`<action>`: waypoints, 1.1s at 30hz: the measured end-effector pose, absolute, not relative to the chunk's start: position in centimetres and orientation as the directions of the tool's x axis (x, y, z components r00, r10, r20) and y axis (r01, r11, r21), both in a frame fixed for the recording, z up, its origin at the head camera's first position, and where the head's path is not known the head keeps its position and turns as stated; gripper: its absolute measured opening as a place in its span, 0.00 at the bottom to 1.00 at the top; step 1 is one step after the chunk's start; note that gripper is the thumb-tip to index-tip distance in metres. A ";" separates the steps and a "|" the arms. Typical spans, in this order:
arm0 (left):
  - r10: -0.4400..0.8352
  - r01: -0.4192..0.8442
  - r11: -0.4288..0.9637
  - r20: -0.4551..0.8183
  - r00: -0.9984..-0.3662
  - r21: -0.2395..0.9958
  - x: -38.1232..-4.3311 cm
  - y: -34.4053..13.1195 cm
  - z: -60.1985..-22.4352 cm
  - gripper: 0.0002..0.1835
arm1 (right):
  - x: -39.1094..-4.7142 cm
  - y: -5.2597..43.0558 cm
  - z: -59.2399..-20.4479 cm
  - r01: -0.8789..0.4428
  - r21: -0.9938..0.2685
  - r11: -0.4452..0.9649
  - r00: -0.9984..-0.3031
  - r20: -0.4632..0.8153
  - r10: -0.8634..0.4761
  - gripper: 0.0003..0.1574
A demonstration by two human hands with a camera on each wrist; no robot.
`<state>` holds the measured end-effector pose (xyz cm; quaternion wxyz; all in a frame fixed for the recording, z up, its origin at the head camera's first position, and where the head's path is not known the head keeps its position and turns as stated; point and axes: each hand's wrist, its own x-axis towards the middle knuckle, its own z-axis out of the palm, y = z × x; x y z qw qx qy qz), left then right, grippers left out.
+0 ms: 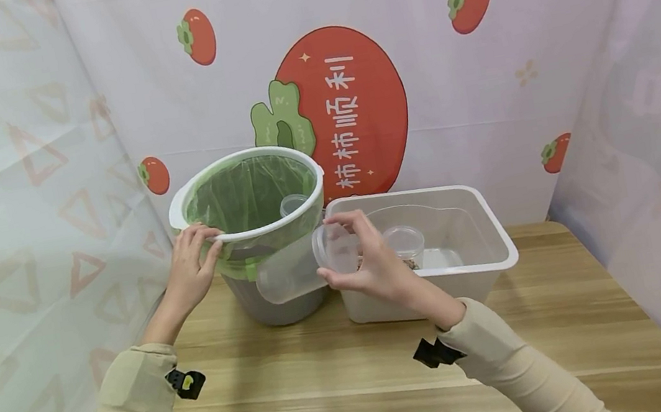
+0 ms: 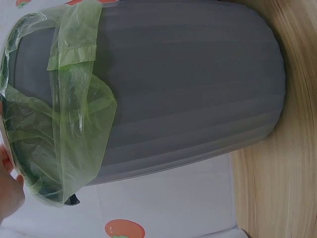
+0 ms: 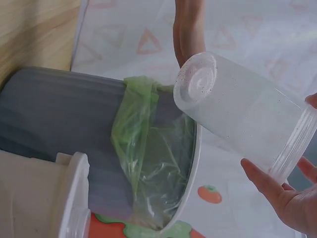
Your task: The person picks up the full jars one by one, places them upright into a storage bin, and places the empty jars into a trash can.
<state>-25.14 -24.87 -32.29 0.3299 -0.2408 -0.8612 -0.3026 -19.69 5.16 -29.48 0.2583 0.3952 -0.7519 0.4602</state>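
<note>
A grey bin (image 1: 253,307) with a white rim and a green bag liner (image 1: 243,195) stands on the wooden table. My left hand (image 1: 206,245) grips the bin's near rim, fingers curled over it. Its fingertips (image 2: 9,191) show at the liner's edge (image 2: 64,124) on the grey bin wall (image 2: 188,84). My right hand (image 1: 345,251) holds a clear plastic jar (image 1: 290,278) on its side, base toward the bin. In the right wrist view the clear jar (image 3: 237,109) lies across my fingers (image 3: 277,196), beside the bin's rim (image 3: 190,183).
A white plastic tub (image 1: 502,239) stands right of the bin, with a small lidded clear cup (image 1: 404,239) inside. Another clear cup (image 1: 293,203) lies in the bin. Printed curtains close in the back and both sides. Bare table lies in front.
</note>
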 end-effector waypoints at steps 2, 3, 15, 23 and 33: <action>0.215 0.614 0.701 0.714 -0.667 0.363 -25.1 -24.9 -32.3 0.07 | -19.8 5.3 -29.1 -0.832 -0.502 0.238 -0.555 0.759 -0.339 0.37; 0.213 0.614 0.700 0.714 -0.667 0.365 -25.1 -24.8 -32.3 0.07 | -19.9 5.4 -28.9 -0.828 -0.512 0.230 -0.561 0.759 -0.331 0.38; 0.212 0.622 0.690 0.718 -0.663 0.371 -25.0 -24.9 -32.4 0.07 | -21.0 5.1 -26.4 -0.758 -0.612 0.226 -0.652 0.723 -0.228 0.37; 0.214 0.623 0.692 0.721 -0.659 0.365 -25.1 -24.8 -32.3 0.07 | -23.0 4.2 -25.3 -0.766 -0.581 0.275 -0.636 0.747 -0.192 0.36; 0.225 0.640 0.687 0.737 -0.637 0.344 -25.3 -24.9 -32.5 0.07 | -25.2 2.8 -24.9 -0.767 -0.572 0.292 -0.633 0.749 -0.196 0.37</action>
